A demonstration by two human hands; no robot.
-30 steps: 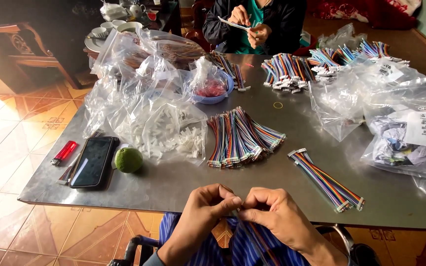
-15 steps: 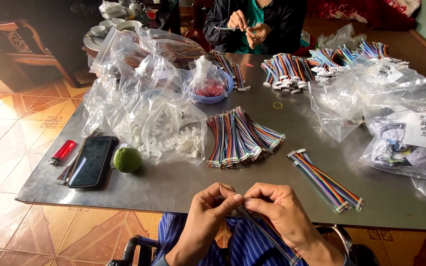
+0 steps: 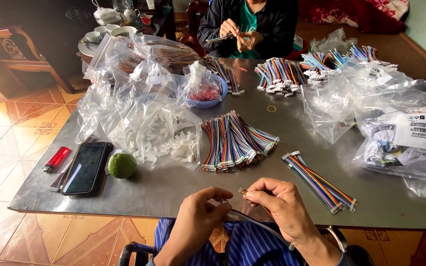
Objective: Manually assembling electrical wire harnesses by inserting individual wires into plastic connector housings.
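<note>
Fingers of left hand [image 3: 200,216] and right hand [image 3: 279,204] pinching thin wire strand [image 3: 252,221] at near table [image 3: 173,189] edge, just below multicoloured cable bundle [image 3: 235,143], green lime [image 3: 122,165] off left

Daylight from left; warm glare on floor tiles [image 3: 6,128]. Metal table [image 3: 173,187] w/ soft sheen. Sharp overall, slight edge distortion.
</note>
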